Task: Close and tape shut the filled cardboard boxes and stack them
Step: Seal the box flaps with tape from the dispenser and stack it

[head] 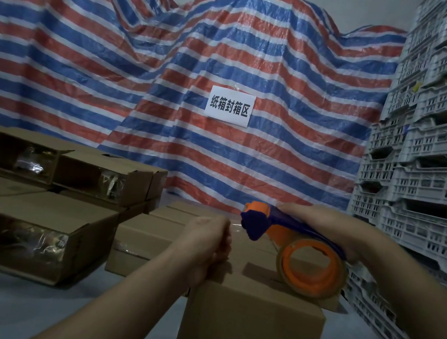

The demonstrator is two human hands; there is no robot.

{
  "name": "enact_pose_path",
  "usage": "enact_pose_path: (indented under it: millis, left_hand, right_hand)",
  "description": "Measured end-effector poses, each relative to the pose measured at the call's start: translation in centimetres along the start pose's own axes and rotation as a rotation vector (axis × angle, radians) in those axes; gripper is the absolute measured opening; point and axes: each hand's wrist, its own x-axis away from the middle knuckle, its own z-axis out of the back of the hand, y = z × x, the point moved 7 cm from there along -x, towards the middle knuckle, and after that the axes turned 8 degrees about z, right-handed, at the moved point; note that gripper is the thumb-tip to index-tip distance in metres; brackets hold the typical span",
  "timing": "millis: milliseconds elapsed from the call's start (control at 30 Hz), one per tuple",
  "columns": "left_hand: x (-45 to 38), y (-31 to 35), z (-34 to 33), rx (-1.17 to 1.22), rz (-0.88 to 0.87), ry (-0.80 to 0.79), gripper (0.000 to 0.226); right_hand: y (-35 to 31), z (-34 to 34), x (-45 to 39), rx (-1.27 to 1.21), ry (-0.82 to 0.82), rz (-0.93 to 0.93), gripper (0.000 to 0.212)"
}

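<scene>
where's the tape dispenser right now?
Head view, right of centre: the tape dispenser is gripped by the right hand above the closed cardboard box, with the left hand beside its nose.

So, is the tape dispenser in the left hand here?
No, the right hand grips the tape dispenser above the box; the left hand pinches the tape end.

Closed brown cardboard box (249, 321) stands upright on the floor, orange-and-blue tape dispenser (299, 253) above its top, more boxes (33, 231) lying open-ended at left.
</scene>
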Motion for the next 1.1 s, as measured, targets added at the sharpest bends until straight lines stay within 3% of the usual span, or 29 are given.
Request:
enact_pose_path:
  millis: [167, 300, 367, 500, 633, 733, 1100]
  left_hand:
    - [-0.3, -0.3, 0.7, 0.245, 0.006, 0.104, 0.032]
    - [-0.8, -0.8, 1.2, 0.365, -0.018, 0.127, 0.032]
    - [-1.2, -0.9, 1.5, 0.408, -0.028, 0.105, 0.031]
    - [-1.6, -0.8, 3.9, 0.128, -0.123, 0.201, 0.029]
    - [-1.6, -2.1, 5.6, -0.133, -0.178, 0.173, 0.035]
    - [-1.5, -2.9, 6.4, -0.152, -0.168, 0.207, 0.033]
    - [-1.6, -6.1, 7.1, -0.168, -0.022, 0.197, 0.025]
  right_hand:
    - [2.7, -0.6, -1.5, 0.14, -0.048, -0.035, 0.032]
    - [2.2, 1.1, -0.5, 0.044, -0.015, -0.04, 0.059]
    - [2.2, 1.7, 0.5, 0.069, -0.063, -0.007, 0.057]
    - [0.5, 0.4, -0.2, 0.204, -0.079, -0.009, 0.047]
    - [-0.3, -0.1, -0.7, 0.338, -0.08, -0.045, 0.046]
    - [-1.0, -0.9, -1.3, 0.463, -0.113, -0.092, 0.047]
    - [-1.7, -2.7, -2.9, 0.572, -0.194, -0.148, 0.04]
